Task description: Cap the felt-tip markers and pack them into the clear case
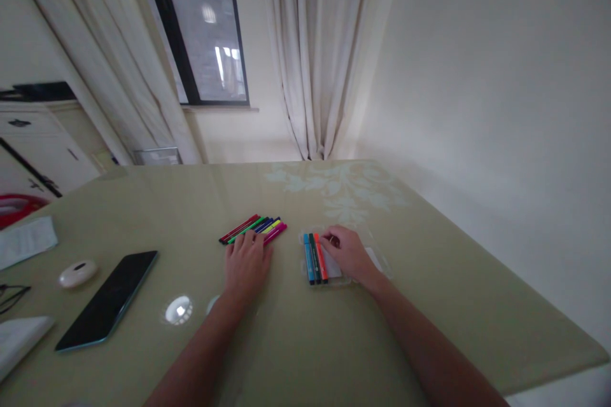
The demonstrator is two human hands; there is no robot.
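Several felt-tip markers (247,224), among them red, green, dark blue, yellow and magenta, lie side by side at a slant on the table. My left hand (247,264) rests over their near ends, its fingers stretched out and touching them. To the right, a clear plastic case (341,282) lies flat with a blue marker (309,259), a dark green marker (315,259) and an orange marker (321,259) in a row at its left side. My right hand (347,251) is over the case, thumb and index finger pinched at the orange marker's upper end.
On the left of the table (296,343) lie a dark tablet or phone (111,299), a white rounded case (77,274), a pale folded sheet (27,241), a white box (21,340) and a black cable (13,296). A wall (501,108) borders the right side.
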